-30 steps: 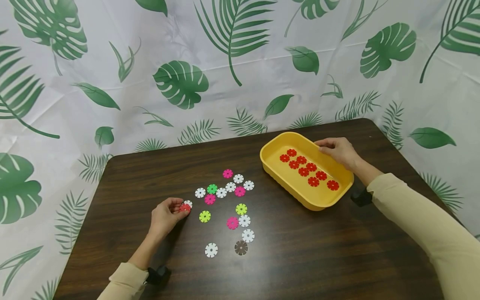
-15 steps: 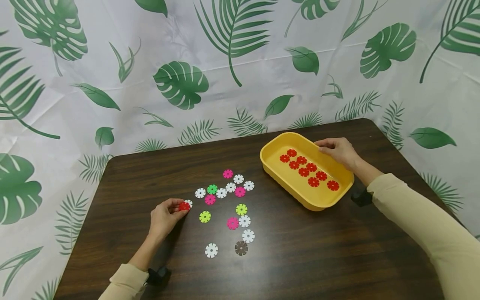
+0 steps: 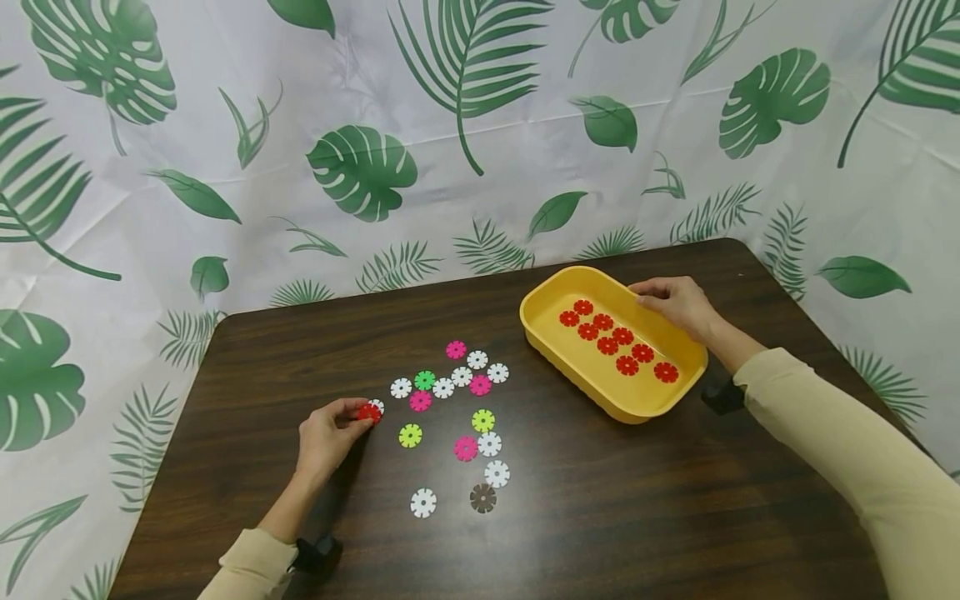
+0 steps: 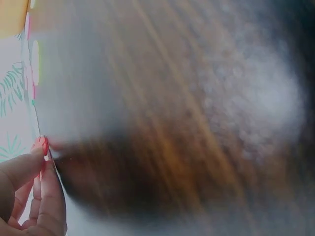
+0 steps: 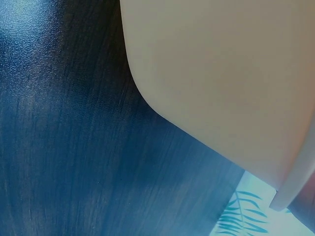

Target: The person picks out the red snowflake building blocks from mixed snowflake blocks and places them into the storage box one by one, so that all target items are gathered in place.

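Note:
In the head view my left hand point(image 3: 326, 437) pinches a red notched plastic disc point(image 3: 369, 413) between thumb and fingers, low over the left part of the table. A white notched disc point(image 3: 378, 405) peeks out from behind it; whether it is held too, I cannot tell. The left wrist view has the same red disc point(image 4: 44, 146) edge-on at the fingertips. Over at the right, my right hand point(image 3: 678, 304) grips the far long rim of a yellow plastic tub point(image 3: 555, 296). Several red discs point(image 3: 622, 336) lie in rows on its floor. The right wrist view catches only the tub's wall point(image 5: 221, 88).
Loose notched discs lie on the dark wooden table point(image 3: 637, 517) between the hands: several white point(image 3: 461, 377), several pink point(image 3: 466, 448), yellow-green point(image 3: 410, 435), one green point(image 3: 424, 380) and one brown point(image 3: 483, 498). Behind the table hangs a leaf-print cloth point(image 3: 480, 208).
My left hand has shifted very slightly left with the red disc, which has turned a little between the fingers. The right hand and the tub keep their place.

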{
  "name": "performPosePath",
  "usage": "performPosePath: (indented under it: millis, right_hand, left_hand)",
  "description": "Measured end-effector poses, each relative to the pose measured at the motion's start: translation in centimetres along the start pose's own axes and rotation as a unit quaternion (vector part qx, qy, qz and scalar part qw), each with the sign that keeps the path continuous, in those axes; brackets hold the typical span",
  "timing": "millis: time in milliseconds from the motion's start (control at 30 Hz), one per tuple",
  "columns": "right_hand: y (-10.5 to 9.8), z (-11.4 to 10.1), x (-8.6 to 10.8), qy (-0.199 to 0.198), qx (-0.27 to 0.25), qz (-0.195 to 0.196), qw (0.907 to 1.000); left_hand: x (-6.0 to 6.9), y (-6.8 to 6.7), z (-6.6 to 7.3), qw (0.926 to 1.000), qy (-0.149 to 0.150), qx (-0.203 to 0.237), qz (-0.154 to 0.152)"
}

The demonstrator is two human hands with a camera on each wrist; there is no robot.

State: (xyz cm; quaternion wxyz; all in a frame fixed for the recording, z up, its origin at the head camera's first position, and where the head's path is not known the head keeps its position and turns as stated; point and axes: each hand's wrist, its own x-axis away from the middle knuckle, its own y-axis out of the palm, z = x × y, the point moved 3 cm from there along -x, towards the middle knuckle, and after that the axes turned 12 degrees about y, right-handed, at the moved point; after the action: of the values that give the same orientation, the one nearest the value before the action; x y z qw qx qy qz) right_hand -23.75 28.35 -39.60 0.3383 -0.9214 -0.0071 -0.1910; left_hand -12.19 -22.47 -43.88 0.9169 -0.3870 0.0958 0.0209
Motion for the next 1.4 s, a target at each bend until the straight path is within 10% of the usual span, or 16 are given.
performPosePath:
  millis: [433,800,1400]
  right_hand:
    - [-0.1,-0.1,-0.1,0.000,-0.001,0.003,1.0000]
    - [0.0,0.0,-0.2,0.002,0.001,0.003,1.0000]
    - [0.0,0.1,-0.3,-0.006,0.001,0.005,1.0000]
  left_hand:
    - [-0.7,0.5,0.4,0.9993,-0.028,0.024,0.004]
    - [-2.2,2.5,2.6,0.9860,-0.070,0.151,-0.008]
    - [-5.7,8.0,10.9,0.9232,-0.063,0.376,-0.052]
